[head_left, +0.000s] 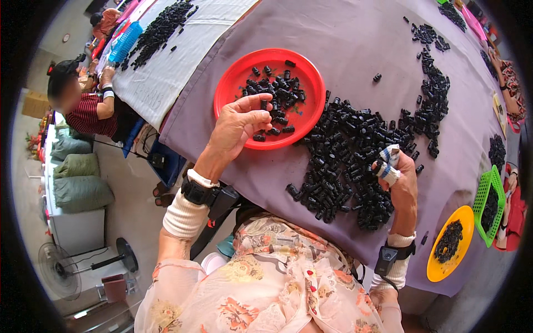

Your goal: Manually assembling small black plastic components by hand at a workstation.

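1. grip of the left hand (236,125) is closed on one small black cylinder (264,104), thumb against forefinger, above the red plate (315,108); a hold at the fingertips leaves much of the piece uncovered, which probably makes it easier to see and turn.
2. grip of the right hand (404,180), to the right of the red plate and nearer the body, is curled at the pile's edge; i cannot tell whether a piece is clamped in it. blue-and-white wraps (390,175) on its fingers likely guard the skin against rubbing.
3. loose black cylinders lie inside the red plate, whose raised rim would keep them from rolling off the bench (338,50).
4. large pile (355,161) of similar pieces spreads from the red plate's right rim toward the body, within easy reach of the right hand.
5. yellow plate (438,269) with small dark bits sits well to the right of the red plate, past the pile, presumably so the lots do not mix; a green basket (481,202) is farther right still.
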`<state>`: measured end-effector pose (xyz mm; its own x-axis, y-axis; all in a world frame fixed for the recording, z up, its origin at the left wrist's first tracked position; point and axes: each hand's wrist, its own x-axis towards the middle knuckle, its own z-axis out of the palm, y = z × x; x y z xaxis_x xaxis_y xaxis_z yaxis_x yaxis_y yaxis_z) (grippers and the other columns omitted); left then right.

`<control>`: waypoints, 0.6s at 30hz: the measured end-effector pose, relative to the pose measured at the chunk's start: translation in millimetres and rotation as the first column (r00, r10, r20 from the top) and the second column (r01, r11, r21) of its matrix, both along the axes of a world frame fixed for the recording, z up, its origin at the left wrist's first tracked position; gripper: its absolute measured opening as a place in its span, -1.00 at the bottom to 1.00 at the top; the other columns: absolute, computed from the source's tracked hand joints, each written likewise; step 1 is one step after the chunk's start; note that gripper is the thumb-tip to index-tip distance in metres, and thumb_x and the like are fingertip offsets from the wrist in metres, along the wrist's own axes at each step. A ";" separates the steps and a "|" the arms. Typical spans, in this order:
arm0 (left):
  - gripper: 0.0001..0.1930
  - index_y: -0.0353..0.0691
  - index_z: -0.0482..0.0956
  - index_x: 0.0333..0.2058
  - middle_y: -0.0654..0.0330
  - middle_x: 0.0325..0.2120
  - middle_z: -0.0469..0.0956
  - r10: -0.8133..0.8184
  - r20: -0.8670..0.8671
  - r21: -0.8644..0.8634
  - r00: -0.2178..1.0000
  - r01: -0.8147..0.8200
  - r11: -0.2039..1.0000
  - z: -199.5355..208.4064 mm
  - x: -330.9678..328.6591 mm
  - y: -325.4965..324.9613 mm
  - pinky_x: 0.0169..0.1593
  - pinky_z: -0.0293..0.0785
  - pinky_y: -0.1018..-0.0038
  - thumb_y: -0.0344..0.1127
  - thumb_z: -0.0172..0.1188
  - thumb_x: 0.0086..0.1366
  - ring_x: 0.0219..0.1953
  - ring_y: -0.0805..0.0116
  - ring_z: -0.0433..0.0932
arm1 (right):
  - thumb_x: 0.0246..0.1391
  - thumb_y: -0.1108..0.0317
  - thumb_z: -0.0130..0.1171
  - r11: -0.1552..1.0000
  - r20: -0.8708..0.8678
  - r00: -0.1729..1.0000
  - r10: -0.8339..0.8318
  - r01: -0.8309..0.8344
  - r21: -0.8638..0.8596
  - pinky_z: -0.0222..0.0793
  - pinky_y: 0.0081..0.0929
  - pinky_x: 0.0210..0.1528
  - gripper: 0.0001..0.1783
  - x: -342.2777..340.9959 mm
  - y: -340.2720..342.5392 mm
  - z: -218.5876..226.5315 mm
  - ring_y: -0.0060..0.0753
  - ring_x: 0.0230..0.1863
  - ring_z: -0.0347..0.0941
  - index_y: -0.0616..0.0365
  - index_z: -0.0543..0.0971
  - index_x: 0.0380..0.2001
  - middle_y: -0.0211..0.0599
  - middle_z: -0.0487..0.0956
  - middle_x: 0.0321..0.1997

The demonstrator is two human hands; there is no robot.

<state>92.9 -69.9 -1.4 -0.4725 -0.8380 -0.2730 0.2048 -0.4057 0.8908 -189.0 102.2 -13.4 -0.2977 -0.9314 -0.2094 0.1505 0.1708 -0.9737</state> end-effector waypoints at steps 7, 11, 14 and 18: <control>-0.61 -0.37 0.37 -0.03 0.10 -0.34 0.50 -0.007 -0.014 0.039 1.000 0.007 0.999 4.9 -3.1 5.6 -0.30 0.51 0.50 -0.55 0.11 0.11 -0.44 0.46 0.51 | -0.15 0.41 0.26 0.998 -0.043 0.998 0.036 -0.033 0.050 0.02 -0.78 -0.76 -0.84 5.7 -1.0 2.7 -0.81 -0.76 0.17 0.09 0.44 -0.57 -0.62 0.33 -0.73; -0.61 -0.37 0.36 -0.02 0.11 -0.35 0.51 -0.068 -0.065 0.084 0.996 0.073 0.994 15.1 -14.1 20.5 -0.31 0.50 0.50 -0.49 0.11 0.15 -0.45 0.48 0.50 | -0.18 0.37 0.30 0.996 -0.054 0.997 0.060 -0.056 0.074 0.04 -0.76 -0.73 -0.78 15.1 -8.5 11.2 -0.81 -0.74 0.15 0.09 0.41 -0.59 -0.64 0.30 -0.73; -0.64 -0.38 0.38 -0.04 0.10 -0.35 0.52 -0.183 -0.206 0.118 0.961 0.210 0.971 26.2 -21.8 36.0 -0.30 0.49 0.52 -0.43 0.12 0.17 -0.44 0.46 0.50 | -0.23 0.31 0.35 0.979 -0.128 0.971 0.203 -0.204 0.004 0.08 -0.72 -0.61 -0.70 27.5 -22.0 24.2 -0.78 -0.65 0.14 0.11 0.38 -0.61 -0.66 0.29 -0.69; -0.53 -0.39 0.32 0.01 0.14 -0.35 0.52 -0.278 -0.213 0.118 0.937 0.308 0.944 36.2 -32.4 49.9 -0.36 0.47 0.51 -0.37 0.18 0.13 -0.48 0.51 0.47 | -0.29 0.18 0.38 0.945 -0.192 0.932 0.308 -0.323 -0.056 0.12 -0.65 -0.55 -0.61 36.7 -34.8 22.2 -0.72 -0.59 0.15 0.17 0.45 -0.46 -0.57 0.31 -0.65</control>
<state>60.5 -19.9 34.8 -0.7461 -0.6115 -0.2634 0.2168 -0.5972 0.7722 -152.2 67.3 8.8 -0.0108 -0.9953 -0.0961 -0.0749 0.0966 -0.9925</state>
